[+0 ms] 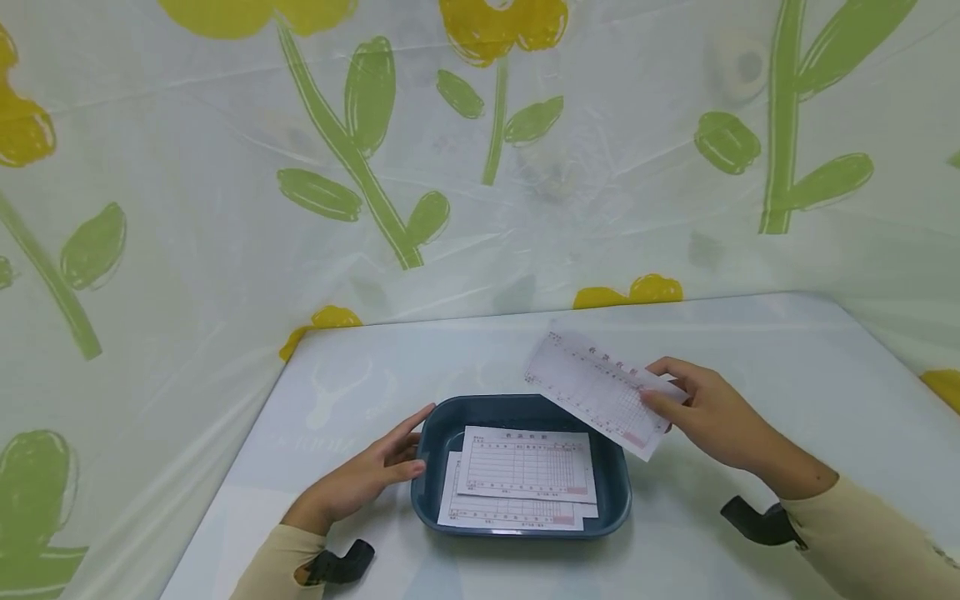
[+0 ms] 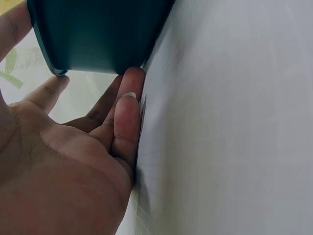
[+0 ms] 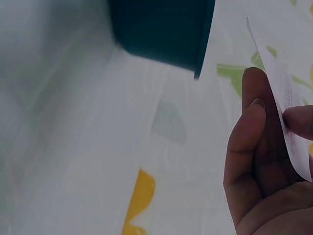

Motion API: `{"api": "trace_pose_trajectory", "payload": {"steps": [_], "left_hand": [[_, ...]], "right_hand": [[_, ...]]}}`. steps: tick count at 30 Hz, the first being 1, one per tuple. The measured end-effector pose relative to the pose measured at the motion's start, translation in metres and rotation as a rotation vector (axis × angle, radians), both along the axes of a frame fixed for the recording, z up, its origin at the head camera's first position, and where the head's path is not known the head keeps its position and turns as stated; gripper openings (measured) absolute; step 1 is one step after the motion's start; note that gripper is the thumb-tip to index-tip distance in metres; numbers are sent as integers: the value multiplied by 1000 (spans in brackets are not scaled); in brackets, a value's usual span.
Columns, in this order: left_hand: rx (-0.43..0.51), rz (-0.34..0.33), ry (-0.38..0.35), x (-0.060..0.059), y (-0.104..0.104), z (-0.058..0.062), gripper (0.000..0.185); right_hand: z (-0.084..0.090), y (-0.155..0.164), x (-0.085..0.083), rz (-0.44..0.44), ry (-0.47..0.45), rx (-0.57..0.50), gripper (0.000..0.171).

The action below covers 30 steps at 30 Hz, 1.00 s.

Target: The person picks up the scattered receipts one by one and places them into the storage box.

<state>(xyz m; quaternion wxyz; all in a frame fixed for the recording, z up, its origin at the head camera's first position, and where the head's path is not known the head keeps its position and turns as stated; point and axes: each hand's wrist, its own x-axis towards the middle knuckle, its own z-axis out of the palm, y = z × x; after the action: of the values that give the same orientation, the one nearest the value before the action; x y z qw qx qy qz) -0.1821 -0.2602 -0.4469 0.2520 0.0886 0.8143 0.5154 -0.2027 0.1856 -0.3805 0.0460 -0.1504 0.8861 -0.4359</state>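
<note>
The right hand (image 1: 712,417) is pinching a printed form (image 1: 600,390) above the blue tray's (image 1: 615,500) right rim. The left hand (image 1: 367,479), fingers straight, is bracing the tray's left wall on the worktop (image 1: 750,333).

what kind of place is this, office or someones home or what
Probably a staged recording corner, not a working office: a white table is walled in by a flower-print plastic curtain. The paperwork suggests desk sorting: printed forms lie in a blue tray, and the right hand holds another form.
</note>
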Motion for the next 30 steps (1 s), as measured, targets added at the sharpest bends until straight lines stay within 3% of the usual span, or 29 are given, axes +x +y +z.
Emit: {"api": "trace_pose_trajectory", "payload": {"steps": [11, 18, 30], "left_hand": [[-12, 5, 0, 1, 1, -2, 69], [-21, 5, 11, 2, -1, -1, 68], [-11, 5, -8, 3, 0, 1, 68]], "right_hand": [[-12, -39, 15, 176, 6, -42, 17], [-25, -67, 17, 340, 28, -40, 10], [-30, -88, 20, 376, 44, 181, 20]]}}
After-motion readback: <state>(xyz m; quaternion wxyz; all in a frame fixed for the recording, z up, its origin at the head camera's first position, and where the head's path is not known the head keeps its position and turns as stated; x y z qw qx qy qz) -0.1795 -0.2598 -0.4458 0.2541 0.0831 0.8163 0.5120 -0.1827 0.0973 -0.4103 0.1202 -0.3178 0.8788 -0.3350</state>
